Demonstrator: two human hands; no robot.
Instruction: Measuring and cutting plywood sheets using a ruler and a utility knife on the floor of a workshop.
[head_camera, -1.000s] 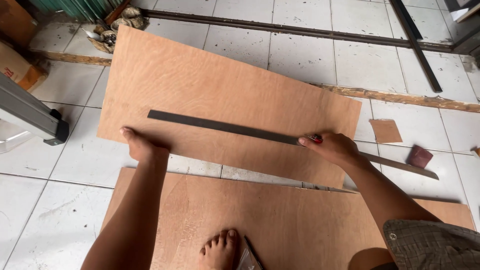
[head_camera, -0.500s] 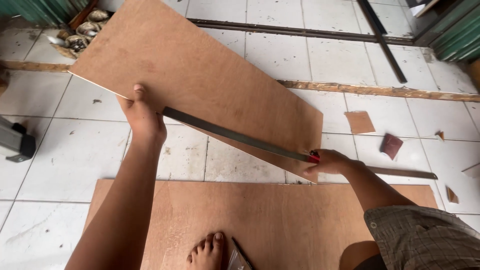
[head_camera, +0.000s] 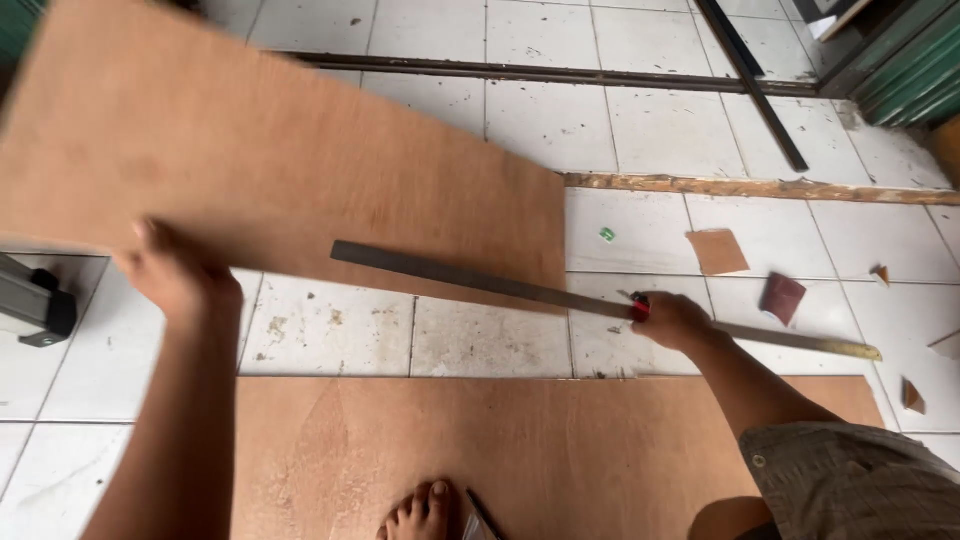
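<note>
- Now gripping the near edge of the upper plywood sheet (head_camera: 280, 150) with the left hand (head_camera: 175, 275): thumb lying on top, the other fingers hidden beneath, hand closed on the board.
- Appearing raised at its left end and blurred, with its right corner low over the tiled floor (head_camera: 480, 340); probably worth gripping further in from the corner, since so thin a board is likely to be sagging and twisting from a one-handed hold.
- Closing the right hand (head_camera: 670, 320) over the long metal ruler (head_camera: 480, 280) about two thirds along, a small red thing (head_camera: 640, 305) showing at the fingertips; whether pencil or cutter, not telling from this view.
- Resting the ruler's left end on the sheet's near right part, its right end trailing out over the tiles; judging that pressing it flat matters here, or else drawing it fully clear, so that it is not scraping the face of the board.
- Standing with a bare foot (head_camera: 420, 510) on the lower plywood sheet (head_camera: 560, 450), just below the hands; minding the toes under the lifted edge seems wise.
- Lying near the right hand: a tan offcut (head_camera: 717, 250) and a dark red scrap (head_camera: 782, 297), both worth steering the board's corner around.
</note>
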